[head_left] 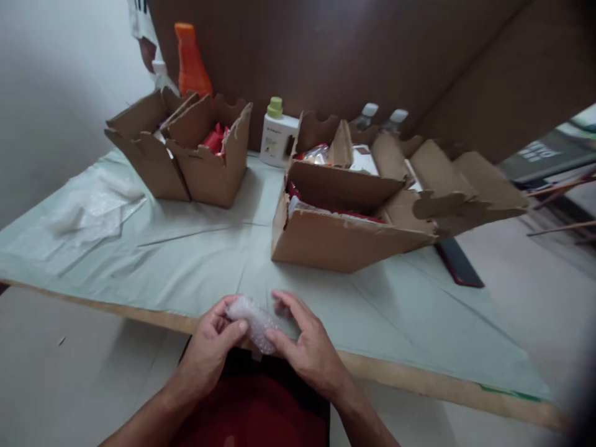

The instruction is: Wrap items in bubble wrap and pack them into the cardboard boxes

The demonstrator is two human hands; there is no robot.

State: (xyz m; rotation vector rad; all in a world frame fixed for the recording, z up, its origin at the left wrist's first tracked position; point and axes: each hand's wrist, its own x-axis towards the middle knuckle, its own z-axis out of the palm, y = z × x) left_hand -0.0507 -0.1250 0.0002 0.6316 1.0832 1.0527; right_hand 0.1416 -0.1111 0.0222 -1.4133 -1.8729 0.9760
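A small bundle of bubble wrap [254,324] is held above the front edge of the table, between my two hands. My left hand [216,332] is closed around its left end, the thumb lying on top. At the right end, the thumb of my right hand [305,341] presses on the wrap while the index finger curves away, slightly blurred. What the bubble wrap encloses, if anything, cannot be made out. More loose bubble wrap [88,208] lies flat at the table's left side.
Cardboard bins [205,174] with red items stand at the back left. Larger cardboard bins [321,239] holding packets sit right of centre. Behind them are a white bottle with a green cap [278,136] and an orange bottle [193,65]. A dark flat object [459,264] lies at right on the green cloth [200,261].
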